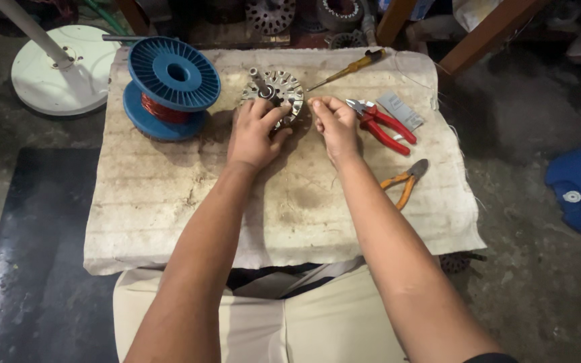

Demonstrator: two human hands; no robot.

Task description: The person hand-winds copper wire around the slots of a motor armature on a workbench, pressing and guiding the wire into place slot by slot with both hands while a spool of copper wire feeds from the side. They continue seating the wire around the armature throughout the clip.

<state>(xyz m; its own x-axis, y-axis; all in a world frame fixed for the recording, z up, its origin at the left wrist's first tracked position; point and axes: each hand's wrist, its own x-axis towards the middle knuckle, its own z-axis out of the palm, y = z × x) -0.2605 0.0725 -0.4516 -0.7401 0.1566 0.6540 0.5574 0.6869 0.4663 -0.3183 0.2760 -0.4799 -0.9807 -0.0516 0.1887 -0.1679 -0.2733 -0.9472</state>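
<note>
The left hand (pixel 255 131) grips the stator (pixel 274 93) on the cloth (pixel 169 202). The right hand (pixel 334 121) has its fingers pinched shut beside it; what they hold is too small to tell. Red pliers (pixel 384 126) lie near.

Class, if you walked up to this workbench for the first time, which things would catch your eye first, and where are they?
First the big blue spool wound with copper-red wire, at the far left of the cloth-covered bench. Beside it, mid-bench, the left hand steadies a toothed metal motor core while the right hand pinches beside it. Red-handled pliers lie just right.
</note>
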